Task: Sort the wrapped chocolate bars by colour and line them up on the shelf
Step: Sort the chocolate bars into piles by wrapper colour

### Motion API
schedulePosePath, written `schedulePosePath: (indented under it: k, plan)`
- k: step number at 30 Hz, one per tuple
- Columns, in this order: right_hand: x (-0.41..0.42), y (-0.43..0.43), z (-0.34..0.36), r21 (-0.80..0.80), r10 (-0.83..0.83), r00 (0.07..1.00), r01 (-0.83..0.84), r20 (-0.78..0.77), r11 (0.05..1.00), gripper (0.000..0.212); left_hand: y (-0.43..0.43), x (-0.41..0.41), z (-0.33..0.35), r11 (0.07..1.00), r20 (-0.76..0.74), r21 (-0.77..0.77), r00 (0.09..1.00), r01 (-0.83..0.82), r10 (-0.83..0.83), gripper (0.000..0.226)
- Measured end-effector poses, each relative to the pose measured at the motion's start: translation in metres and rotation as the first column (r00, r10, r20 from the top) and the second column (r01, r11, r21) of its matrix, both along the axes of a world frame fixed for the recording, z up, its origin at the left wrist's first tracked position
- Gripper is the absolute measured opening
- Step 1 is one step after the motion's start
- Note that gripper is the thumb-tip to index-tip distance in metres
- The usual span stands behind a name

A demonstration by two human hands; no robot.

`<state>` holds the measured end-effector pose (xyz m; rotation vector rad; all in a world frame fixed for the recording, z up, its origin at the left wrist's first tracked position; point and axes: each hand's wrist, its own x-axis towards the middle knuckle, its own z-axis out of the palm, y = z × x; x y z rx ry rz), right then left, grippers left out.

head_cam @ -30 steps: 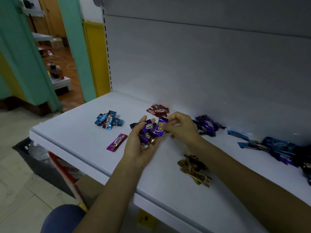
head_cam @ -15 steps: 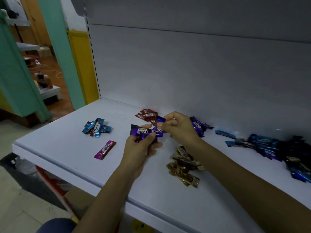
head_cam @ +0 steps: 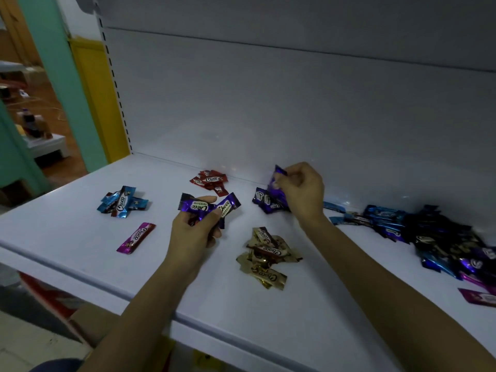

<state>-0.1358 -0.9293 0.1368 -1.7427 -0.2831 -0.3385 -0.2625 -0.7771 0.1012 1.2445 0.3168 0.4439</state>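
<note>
Now I see my left hand (head_cam: 196,232) curled round a few purple bars (head_cam: 208,206) just above the shelf (head_cam: 268,318), while my right hand (head_cam: 303,191) pinches a single bar (head_cam: 276,178) over the purple pile (head_cam: 265,204) by the back wall, with the red pile (head_cam: 210,181) and gold pile (head_cam: 268,256) nearby

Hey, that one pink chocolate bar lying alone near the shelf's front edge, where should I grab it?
Pinch the pink bar across its middle from above, fingers on the two long edges. It lies flat and slanted on the shelf, apart from the blue pile, and its crimped ends look thin.
</note>
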Motion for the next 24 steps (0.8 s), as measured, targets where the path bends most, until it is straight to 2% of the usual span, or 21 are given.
schedulePosePath:
  k: [2,3,5,7,10,12,13,14,15,16,18,20,24]
  plan:
    - [0.02,-0.012,-0.005,-0.261,-0.096,0.95,0.178,0.296,0.949,0.009,0.0,0.001,-0.001,1.0,0.0,0.01,1.0,0.007,-0.007,0.022]
    - [0.03,-0.016,-0.009,-0.361,-0.088,0.925,0.23,0.37,0.904,0.007,0.0,0.001,-0.001,1.0,0.005,0.013,1.0,0.012,-0.012,0.022]
    - [0.043,-0.021,-0.018,-0.561,-0.013,0.935,0.225,0.355,0.797,0.007,0.0,0.0,-0.001,1.0,0.011,0.014,1.0,0.02,-0.02,0.022]
    - [0.051,-0.023,-0.03,-0.712,0.07,0.963,0.143,0.26,0.687,0.014,0.0,-0.001,-0.001,1.0,0.013,0.001,1.0,0.025,-0.025,0.022]
    - [0.05,-0.025,-0.029,-0.771,0.099,0.974,0.098,0.205,0.629,0.025,0.0,-0.001,0.001,0.999,0.01,-0.02,0.999,0.032,-0.032,0.022]
    - [0.042,-0.022,-0.018,-0.814,0.098,0.958,0.174,0.271,0.554,0.027,0.0,-0.001,0.001,0.999,0.013,-0.026,0.999,0.033,-0.033,0.023]
    - [0.035,-0.018,-0.013,-0.799,0.123,0.944,0.186,0.307,0.571,0.027,0.0,-0.001,0.001,0.999,0.015,-0.03,0.999,0.034,-0.034,0.024]
    - [0.022,-0.011,-0.008,-0.752,0.164,0.941,0.123,0.295,0.648,0.026,0.0,-0.001,0.001,0.999,0.016,-0.033,0.999,0.036,-0.035,0.024]
    - [0.007,-0.002,-0.004,-0.668,0.219,0.952,-0.021,0.214,0.743,0.026,0.0,-0.002,0.002,0.999,0.017,-0.032,0.999,0.04,-0.04,0.024]
    - [-0.009,0.009,-0.001,-0.568,0.293,0.953,-0.197,0.081,0.799,0.024,0.0,-0.003,0.002,0.998,0.017,-0.026,0.999,0.052,-0.052,0.024]
    - [-0.034,0.025,-0.001,-0.429,0.403,0.905,-0.42,-0.136,0.799,0.018,0.0,-0.005,0.002,0.995,0.02,0.005,0.995,0.096,-0.096,0.024]
    - [-0.047,0.032,-0.004,-0.387,0.455,0.873,-0.487,-0.179,0.783,0.011,0.0,-0.006,0.002,0.992,0.02,0.041,0.992,0.123,-0.124,0.024]
    - [-0.044,0.024,-0.003,-0.202,0.441,0.873,-0.48,-0.207,0.854,0.004,0.0,-0.005,0.004,0.994,-0.021,0.006,0.994,0.11,-0.11,0.023]
